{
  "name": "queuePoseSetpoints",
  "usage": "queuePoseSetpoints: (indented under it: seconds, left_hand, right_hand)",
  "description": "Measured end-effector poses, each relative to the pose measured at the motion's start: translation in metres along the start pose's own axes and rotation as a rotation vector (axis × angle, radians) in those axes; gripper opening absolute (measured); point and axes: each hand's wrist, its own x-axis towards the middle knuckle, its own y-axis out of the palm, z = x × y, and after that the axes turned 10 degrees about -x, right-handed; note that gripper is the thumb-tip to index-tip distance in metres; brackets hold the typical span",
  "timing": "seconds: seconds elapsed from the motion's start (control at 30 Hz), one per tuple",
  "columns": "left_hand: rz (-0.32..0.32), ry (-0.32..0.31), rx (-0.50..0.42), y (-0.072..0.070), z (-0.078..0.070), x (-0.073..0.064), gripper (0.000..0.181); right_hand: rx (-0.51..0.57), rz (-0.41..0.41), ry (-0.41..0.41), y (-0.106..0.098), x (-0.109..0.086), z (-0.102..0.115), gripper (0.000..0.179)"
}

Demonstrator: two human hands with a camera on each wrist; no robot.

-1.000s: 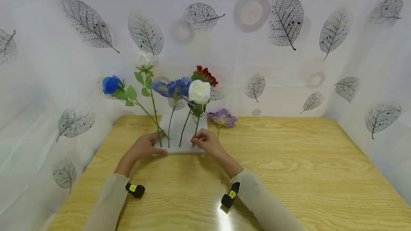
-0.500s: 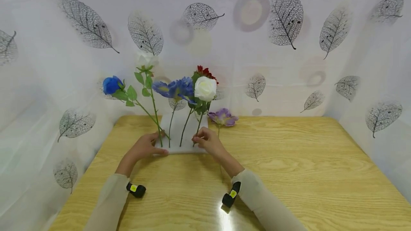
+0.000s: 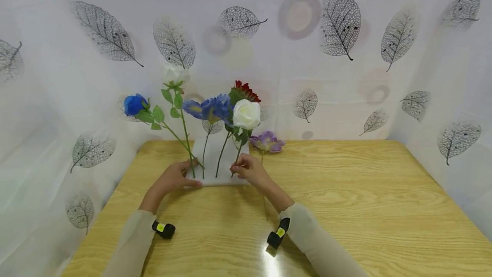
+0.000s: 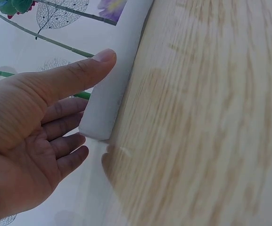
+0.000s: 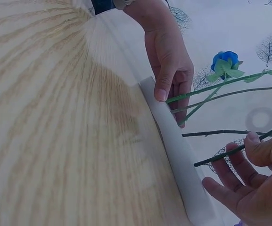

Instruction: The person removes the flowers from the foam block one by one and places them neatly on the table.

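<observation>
My right hand (image 3: 251, 171) pinches the low end of a white rose's (image 3: 246, 114) dark stem between thumb and fingers. In the right wrist view that stem (image 5: 220, 155) meets the top of a white foam block (image 5: 176, 143). At the block's left end rests my left hand (image 3: 173, 178), its thumb (image 4: 81, 73) stretched along the top and the other fingers loose beside the end. Several artificial flowers stand in the block: a blue rose (image 3: 133, 104) leaning left, another white rose (image 3: 174, 74), a blue-violet flower (image 3: 211, 108) and a red flower (image 3: 247, 91) partly hidden behind the held rose.
A purple flower (image 3: 267, 141) lies on the wooden table (image 3: 346, 191) right of the block, its stem running toward the front beneath my right forearm. A pale curtain (image 3: 261, 63) printed with leaves surrounds the table's back and sides. Black cameras sit on both wrists.
The held white rose's head has swung slightly right, so its stem leans more, and it now covers more of the red flower. Both hands stay in nearly the same place.
</observation>
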Motion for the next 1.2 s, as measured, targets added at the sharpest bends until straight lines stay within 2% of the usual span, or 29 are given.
queuePoseSetpoints:
  seconds: [0.33, 0.57, 0.73, 0.93, 1.2]
  left_hand:
    - [0.002, -0.002, -0.010, -0.001, -0.002, 0.000, 0.090]
    - [0.006, 0.003, -0.014, -0.001, -0.001, 0.000, 0.090]
    - [0.005, 0.004, -0.012, -0.001, -0.001, 0.000, 0.090]
    - [0.013, 0.007, -0.031, -0.001, -0.002, -0.002, 0.091]
    - [0.007, 0.004, -0.024, 0.001, 0.000, -0.002, 0.089]
  right_hand:
    - [0.006, -0.013, -0.003, -0.003, 0.002, -0.002, 0.010]
    - [0.005, -0.042, -0.054, -0.005, 0.003, -0.004, 0.010]
    - [0.028, -0.045, -0.041, -0.006, 0.004, -0.004, 0.010]
    - [0.031, -0.023, -0.056, -0.008, 0.002, -0.002, 0.011]
    - [-0.006, 0.058, -0.114, -0.013, 0.001, 0.000, 0.010]
